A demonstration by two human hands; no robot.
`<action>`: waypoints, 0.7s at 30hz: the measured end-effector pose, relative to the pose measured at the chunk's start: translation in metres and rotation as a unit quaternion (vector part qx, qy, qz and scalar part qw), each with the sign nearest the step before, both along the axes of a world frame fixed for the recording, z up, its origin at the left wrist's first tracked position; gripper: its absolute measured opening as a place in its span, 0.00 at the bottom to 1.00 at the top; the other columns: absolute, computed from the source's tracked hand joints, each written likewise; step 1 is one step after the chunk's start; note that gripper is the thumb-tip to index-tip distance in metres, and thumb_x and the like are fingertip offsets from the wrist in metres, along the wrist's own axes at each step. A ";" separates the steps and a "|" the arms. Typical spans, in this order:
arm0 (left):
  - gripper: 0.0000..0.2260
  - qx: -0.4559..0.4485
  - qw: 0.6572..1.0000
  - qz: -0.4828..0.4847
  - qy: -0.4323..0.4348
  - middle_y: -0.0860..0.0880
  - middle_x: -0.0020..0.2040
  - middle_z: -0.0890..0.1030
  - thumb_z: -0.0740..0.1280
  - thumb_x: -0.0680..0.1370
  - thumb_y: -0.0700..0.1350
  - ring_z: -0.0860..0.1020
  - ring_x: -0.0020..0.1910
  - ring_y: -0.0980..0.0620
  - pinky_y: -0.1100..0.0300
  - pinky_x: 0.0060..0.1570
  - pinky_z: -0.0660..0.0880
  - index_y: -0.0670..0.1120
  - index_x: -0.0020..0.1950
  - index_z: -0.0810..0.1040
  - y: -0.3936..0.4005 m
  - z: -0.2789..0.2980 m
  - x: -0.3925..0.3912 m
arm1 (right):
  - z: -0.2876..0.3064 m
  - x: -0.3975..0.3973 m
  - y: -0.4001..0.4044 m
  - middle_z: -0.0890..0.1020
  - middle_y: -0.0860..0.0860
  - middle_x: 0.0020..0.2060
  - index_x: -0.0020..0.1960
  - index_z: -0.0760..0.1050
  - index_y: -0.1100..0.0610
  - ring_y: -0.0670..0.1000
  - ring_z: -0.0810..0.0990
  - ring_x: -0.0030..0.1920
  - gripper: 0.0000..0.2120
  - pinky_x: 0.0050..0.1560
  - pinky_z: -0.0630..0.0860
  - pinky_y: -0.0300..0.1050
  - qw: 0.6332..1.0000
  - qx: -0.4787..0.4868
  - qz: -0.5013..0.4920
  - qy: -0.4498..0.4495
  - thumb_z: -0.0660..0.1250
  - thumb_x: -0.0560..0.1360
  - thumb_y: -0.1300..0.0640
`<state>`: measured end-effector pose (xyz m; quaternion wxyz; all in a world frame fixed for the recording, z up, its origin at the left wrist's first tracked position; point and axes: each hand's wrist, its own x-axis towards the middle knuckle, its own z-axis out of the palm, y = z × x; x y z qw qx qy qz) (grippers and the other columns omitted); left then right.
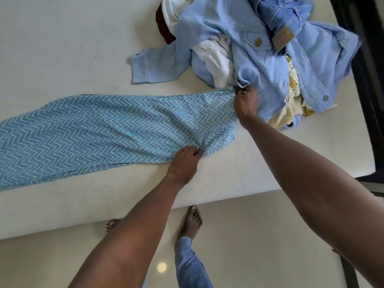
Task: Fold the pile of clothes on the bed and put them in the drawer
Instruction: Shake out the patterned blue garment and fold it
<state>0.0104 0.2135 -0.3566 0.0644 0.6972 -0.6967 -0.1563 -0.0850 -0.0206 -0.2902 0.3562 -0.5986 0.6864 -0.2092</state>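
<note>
1. Floor (259,235) nearest me: pale glossy tile. My bare feet stand on it at the mattress edge, one leg in blue denim.
2. Bed (62,59): bare off-white mattress with a fine woven texture, its near edge running across the view.
3. My left hand (185,163) rests on the near hem of the zigzag garment (104,132), fingers curled and pinching a bunched fold of the fabric.
4. Zigzag garment: thin, light cloth in blue and teal chevron stripes. It lies flat on the mattress, long and narrow, its long axis running left to right. The wide end runs off the left edge of view; the narrow end points right, toward the pile.
5. My right hand (246,102) is closed on that narrow far corner, gripping it where it meets the pile; the fabric gathers into pleats at my fingers.
6. Clothes pile (270,48), far right of the mattress: a light-blue denim jacket (207,28) with metal buttons sprawls on top, one sleeve flung left. White cloth sits under it, yellow patterned and cream fabric at the near right, a dark red piece behind, darker blue jeans (280,13) with a tan leather patch at the back.
</note>
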 end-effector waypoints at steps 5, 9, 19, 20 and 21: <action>0.19 -0.020 0.999 0.041 0.008 0.43 0.55 0.75 0.62 0.78 0.47 0.74 0.52 0.44 0.48 0.52 0.73 0.43 0.68 0.74 -0.003 0.011 0.006 | -0.014 -0.028 0.058 0.78 0.57 0.50 0.54 0.73 0.62 0.57 0.76 0.52 0.11 0.41 0.64 0.43 0.994 0.016 -0.103 -0.024 0.54 0.82 0.59; 0.23 0.006 0.988 0.152 -0.030 0.40 0.68 0.70 0.53 0.82 0.53 0.70 0.65 0.42 0.45 0.62 0.69 0.44 0.74 0.67 -0.024 0.019 0.023 | -0.035 -0.044 0.106 0.74 0.62 0.60 0.62 0.74 0.63 0.61 0.72 0.61 0.27 0.57 0.68 0.50 0.984 0.164 -0.047 0.058 0.60 0.79 0.39; 0.29 0.169 0.974 0.140 -0.052 0.41 0.80 0.51 0.57 0.83 0.54 0.50 0.78 0.40 0.43 0.76 0.52 0.48 0.81 0.51 -0.040 0.017 0.040 | -0.025 -0.017 0.119 0.75 0.57 0.36 0.39 0.73 0.62 0.56 0.74 0.41 0.05 0.41 0.72 0.49 0.892 0.277 -0.200 -0.296 0.63 0.68 0.70; 0.29 0.167 0.974 0.143 -0.047 0.41 0.80 0.51 0.57 0.83 0.54 0.50 0.78 0.40 0.43 0.76 0.52 0.48 0.81 0.52 -0.041 0.017 0.040 | -0.024 -0.016 0.117 0.76 0.58 0.38 0.41 0.74 0.63 0.57 0.74 0.42 0.06 0.42 0.72 0.49 0.859 0.300 -0.227 -0.348 0.63 0.68 0.73; 0.28 0.156 0.975 0.151 -0.035 0.41 0.80 0.53 0.57 0.82 0.53 0.51 0.78 0.41 0.43 0.76 0.52 0.47 0.80 0.54 -0.041 0.017 0.040 | -0.023 -0.014 0.116 0.76 0.58 0.38 0.42 0.73 0.63 0.56 0.74 0.41 0.08 0.40 0.71 0.48 0.851 0.293 -0.241 -0.363 0.64 0.67 0.73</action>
